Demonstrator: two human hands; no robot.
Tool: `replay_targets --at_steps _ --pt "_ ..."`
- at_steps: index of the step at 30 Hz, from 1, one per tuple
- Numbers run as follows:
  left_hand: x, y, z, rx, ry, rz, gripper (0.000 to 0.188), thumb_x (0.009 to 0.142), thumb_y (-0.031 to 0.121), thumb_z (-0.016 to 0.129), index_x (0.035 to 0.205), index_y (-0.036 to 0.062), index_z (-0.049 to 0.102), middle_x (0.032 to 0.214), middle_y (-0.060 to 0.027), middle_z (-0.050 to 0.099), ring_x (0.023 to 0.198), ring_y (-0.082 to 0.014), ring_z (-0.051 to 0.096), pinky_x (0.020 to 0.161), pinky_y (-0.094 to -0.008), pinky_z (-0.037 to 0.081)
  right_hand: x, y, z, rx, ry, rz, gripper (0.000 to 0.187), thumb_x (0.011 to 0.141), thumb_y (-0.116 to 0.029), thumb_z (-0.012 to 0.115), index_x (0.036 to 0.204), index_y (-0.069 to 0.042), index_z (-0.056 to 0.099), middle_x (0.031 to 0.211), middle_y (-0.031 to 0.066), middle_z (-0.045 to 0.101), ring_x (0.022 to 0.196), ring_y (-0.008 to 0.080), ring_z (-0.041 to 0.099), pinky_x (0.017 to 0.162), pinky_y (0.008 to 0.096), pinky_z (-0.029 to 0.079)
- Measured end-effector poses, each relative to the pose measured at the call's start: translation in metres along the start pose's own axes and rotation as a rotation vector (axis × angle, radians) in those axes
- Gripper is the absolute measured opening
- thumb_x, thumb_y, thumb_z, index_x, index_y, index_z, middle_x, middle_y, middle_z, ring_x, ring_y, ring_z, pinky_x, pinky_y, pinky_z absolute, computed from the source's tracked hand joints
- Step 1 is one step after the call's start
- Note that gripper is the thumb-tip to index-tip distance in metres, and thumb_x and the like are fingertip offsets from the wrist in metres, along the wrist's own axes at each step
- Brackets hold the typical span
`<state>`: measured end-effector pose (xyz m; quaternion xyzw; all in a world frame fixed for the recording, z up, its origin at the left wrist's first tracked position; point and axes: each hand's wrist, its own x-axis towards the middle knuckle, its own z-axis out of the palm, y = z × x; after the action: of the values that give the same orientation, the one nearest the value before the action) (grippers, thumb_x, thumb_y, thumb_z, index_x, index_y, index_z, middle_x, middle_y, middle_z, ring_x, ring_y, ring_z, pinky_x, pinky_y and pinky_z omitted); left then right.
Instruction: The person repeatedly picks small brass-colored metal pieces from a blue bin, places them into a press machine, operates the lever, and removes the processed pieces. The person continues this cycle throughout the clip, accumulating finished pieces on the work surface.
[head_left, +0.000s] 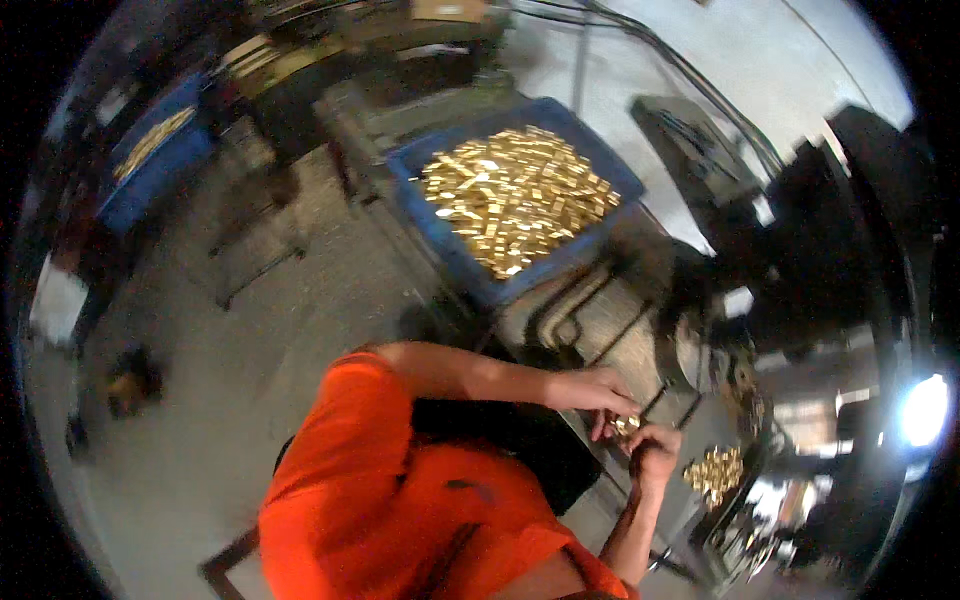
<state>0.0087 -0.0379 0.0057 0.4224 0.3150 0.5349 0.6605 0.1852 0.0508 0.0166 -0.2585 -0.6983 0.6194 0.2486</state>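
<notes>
My left hand (pixel 597 390) reaches across in front of my body, its fingers curled round small shiny brass pieces (pixel 626 425). Close against it, my right hand (pixel 655 452) is closed too, with its fingertips at the same brass pieces. Blur hides how many pieces are between the hands and their exact shape. Beside my right hand, a small heap of brass pieces (pixel 714 474) lies on the work surface. Two dark rods (pixel 686 410) stick out just beyond my hands.
A blue bin (pixel 497 290) full of brass pieces stands beyond my left arm. Another blue bin (pixel 150 185) with brass pieces is at the far left. Dark machinery (pixel 815 240) rises on the right, and a metal stand (pixel 255 275) is on the floor.
</notes>
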Motion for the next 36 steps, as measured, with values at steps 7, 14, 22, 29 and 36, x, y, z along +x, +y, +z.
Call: replay_targets --at_steps 7,14,22,29,36 --pt "0.019 0.005 -0.009 0.121 0.001 -0.029 0.019 0.086 0.011 0.055 0.096 -0.004 0.057 0.083 -0.0095 0.062 0.063 -0.0163 0.063 0.061 -0.0261 0.049 0.012 0.008 -0.023 0.009 -0.161 0.051 0.024 0.052 0.006 0.039 0.064 0.004 0.059 0.066 0.0099 0.061 0.062 0.0159 0.056 0.055 0.0249 0.044" --pt "0.079 0.002 -0.06 0.244 0.401 0.063 0.022 0.083 0.021 0.059 0.089 0.0006 0.053 0.073 -0.0111 0.06 0.053 -0.0169 0.06 0.049 -0.0254 0.045 -0.014 0.012 -0.075 0.248 0.138 0.021 0.039 0.045 0.009 0.029 0.069 0.007 0.06 0.069 0.012 0.06 0.064 0.0178 0.056 0.059 0.0252 0.043" --pt "0.138 -0.023 -0.077 0.14 0.556 0.13 0.025 0.082 0.015 0.06 0.09 -0.0055 0.048 0.074 -0.0158 0.057 0.056 -0.0201 0.061 0.047 -0.029 0.048 -0.016 -0.006 -0.103 0.002 0.252 0.012 0.036 0.047 0.009 0.03 0.067 0.006 0.06 0.068 0.0117 0.06 0.063 0.017 0.056 0.056 0.0257 0.043" --pt "0.139 -0.02 -0.085 0.107 0.527 0.084 0.026 0.081 0.015 0.061 0.089 -0.0048 0.047 0.076 -0.0162 0.058 0.06 -0.0229 0.063 0.05 -0.0304 0.05 0.1 -0.123 -0.157 -0.366 0.752 -0.336 0.017 0.073 0.004 0.045 0.075 0.003 0.061 0.074 0.0056 0.061 0.065 0.012 0.052 0.06 0.024 0.041" --pt "0.145 -0.014 -0.086 0.096 0.436 0.065 0.027 0.079 0.016 0.063 0.087 -0.0041 0.046 0.077 -0.0162 0.057 0.059 -0.0243 0.063 0.049 -0.0324 0.05 0.171 -0.232 -0.273 -0.589 0.783 -0.639 0.037 0.082 -0.021 0.057 0.11 0.002 0.052 0.096 0.012 0.059 0.081 0.0199 0.056 0.072 0.0307 0.047"
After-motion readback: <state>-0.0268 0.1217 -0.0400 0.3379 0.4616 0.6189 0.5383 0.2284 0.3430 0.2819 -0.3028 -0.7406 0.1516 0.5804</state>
